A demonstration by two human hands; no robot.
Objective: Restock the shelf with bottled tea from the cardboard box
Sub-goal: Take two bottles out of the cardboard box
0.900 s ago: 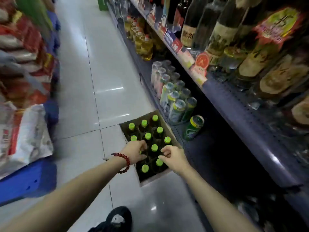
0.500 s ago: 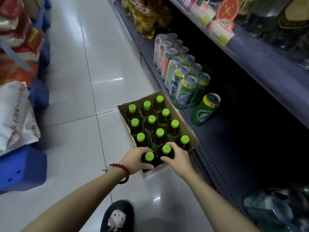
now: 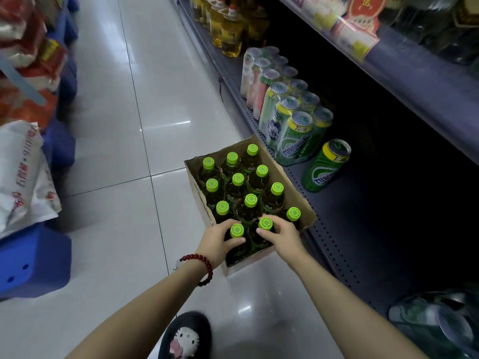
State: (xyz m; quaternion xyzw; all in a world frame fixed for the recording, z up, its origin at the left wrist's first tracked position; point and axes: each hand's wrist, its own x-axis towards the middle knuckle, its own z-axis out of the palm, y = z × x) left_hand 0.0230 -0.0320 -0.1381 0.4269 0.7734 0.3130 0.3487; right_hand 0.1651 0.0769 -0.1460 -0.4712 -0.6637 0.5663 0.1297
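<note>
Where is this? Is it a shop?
Most likely a small grocery shop aisle: a long shelf holds shrink-wrapped beer can packs and cooking oil bottles, with price tags on the shelf above.

Lime-green caps point(image 3: 251, 200), brown cardboard box point(image 3: 295, 198), green-and-yellow can point(image 3: 325, 167), seemingly grey-blue shelf point(image 3: 363, 216)

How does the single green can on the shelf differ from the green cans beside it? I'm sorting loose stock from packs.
The single green can stands alone and leans; the green can pack stands upright, its cans pressed together. The single can is bare, while the pack looks shrink-wrapped. The single can sits nearer the empty stretch of the bottom shelf; the pack adjoins a pink can pack. Both share green bodies and yellow top bands.
</note>
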